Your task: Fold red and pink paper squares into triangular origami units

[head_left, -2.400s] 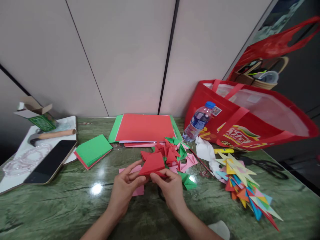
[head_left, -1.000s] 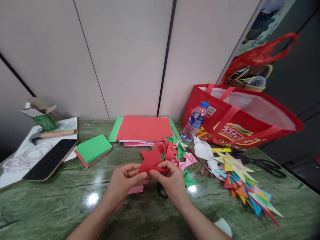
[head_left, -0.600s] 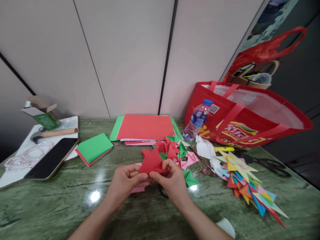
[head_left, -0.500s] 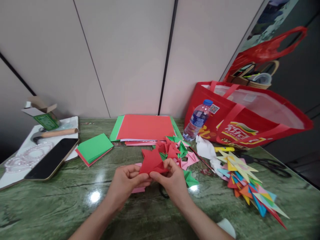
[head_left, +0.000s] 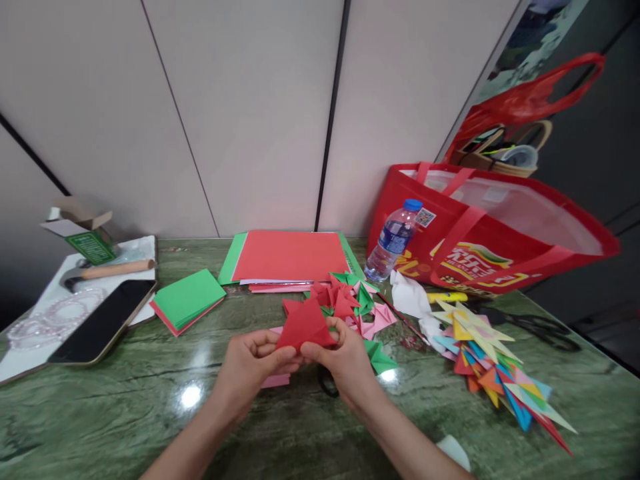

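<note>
A partly folded sheet of red paper is held above the table between both hands. My left hand pinches its lower left edge, thumb on top and fingers curled beneath. On the other side, my right hand grips the lower right corner between thumb and fingers. Just behind lies a heap of folded paper pieces in red, green and pink. Some pink paper shows partly under my left hand. A black loop, mostly hidden, lies below my right hand.
Paper sheets lie at the back, and a green-topped paper stack to the left. A phone and a hammer are farther left. To the right stand a water bottle and a red bag, near colourful folded paper and scissors.
The red paper's lower right part now looks flatter, with its lower edge straighter between the thumbs. Both hands stay in nearly the same place; the view has shifted slightly.
</note>
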Action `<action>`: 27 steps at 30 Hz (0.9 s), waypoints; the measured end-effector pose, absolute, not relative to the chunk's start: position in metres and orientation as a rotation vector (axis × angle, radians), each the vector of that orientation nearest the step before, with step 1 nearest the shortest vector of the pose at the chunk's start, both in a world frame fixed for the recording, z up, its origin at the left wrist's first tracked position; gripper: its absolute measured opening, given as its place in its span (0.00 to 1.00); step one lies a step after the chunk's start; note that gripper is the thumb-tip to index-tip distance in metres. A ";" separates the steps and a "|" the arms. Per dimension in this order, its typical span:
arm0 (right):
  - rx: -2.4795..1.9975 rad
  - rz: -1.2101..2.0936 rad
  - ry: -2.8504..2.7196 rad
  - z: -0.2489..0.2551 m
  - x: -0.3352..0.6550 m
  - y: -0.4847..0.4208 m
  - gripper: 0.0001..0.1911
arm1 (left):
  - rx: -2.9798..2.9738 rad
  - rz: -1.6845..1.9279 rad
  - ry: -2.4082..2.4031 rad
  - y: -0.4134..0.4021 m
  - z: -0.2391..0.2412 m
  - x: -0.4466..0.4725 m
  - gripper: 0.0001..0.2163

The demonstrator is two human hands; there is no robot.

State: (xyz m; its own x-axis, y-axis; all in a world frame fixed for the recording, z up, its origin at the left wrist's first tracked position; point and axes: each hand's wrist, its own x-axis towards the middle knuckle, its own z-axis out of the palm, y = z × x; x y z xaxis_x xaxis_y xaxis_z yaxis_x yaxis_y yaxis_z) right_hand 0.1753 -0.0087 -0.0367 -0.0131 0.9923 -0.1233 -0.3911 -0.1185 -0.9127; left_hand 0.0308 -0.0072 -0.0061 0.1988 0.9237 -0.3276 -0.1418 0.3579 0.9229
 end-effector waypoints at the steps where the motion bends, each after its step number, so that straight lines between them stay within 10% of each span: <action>1: -0.995 1.458 -0.835 -0.037 0.175 -0.008 0.23 | 0.907 0.906 1.100 -0.007 -0.006 0.031 0.11; 27: -1.143 1.186 -1.231 -0.032 0.173 -0.012 0.20 | 1.034 0.887 1.139 -0.005 -0.011 0.028 0.09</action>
State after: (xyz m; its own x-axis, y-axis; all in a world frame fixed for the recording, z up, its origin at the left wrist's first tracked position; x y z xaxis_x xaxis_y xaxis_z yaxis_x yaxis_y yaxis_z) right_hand 0.1726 -0.0120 -0.0320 -0.0136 0.9982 0.0588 -0.0220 0.0585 -0.9980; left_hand 0.0283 -0.0046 -0.0109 0.2047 0.9386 -0.2778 -0.0394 0.2915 0.9558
